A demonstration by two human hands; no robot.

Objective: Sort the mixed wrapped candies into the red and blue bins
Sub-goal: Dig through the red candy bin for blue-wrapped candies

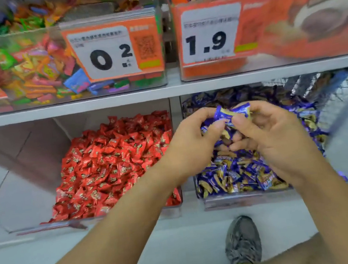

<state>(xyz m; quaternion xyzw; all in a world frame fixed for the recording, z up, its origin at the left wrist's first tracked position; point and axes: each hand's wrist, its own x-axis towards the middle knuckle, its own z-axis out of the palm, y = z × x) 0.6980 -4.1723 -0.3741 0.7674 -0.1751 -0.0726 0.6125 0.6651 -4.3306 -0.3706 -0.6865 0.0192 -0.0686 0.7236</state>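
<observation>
Candy (232,112) in a blue wrapper sits pinched between the left hand (194,142) and right hand (277,139), above the blue bin (242,199). If either pinch loosens, it could drop unnoticed, or bounce into the red bin (174,210) alongside.

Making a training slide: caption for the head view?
Both hands pinch a blue foil-wrapped candy over the clear blue-candy bin.
</observation>
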